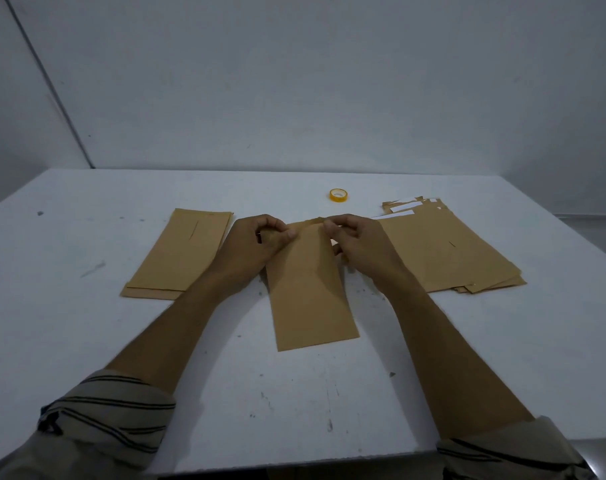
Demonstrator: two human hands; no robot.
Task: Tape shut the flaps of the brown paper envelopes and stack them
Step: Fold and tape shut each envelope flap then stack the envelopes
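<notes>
both forearms reach forward; the left hand (260, 242) and right hand (355, 242) curl their fingertips, pinching the far end of the plain brown envelope (310, 289) lying lengthwise on the table (86, 341)

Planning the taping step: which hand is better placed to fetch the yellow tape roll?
Right, probably. The tape roll lies just beyond the right hand; the left hand is farther from it and could hold down the envelope flap meanwhile.
</notes>
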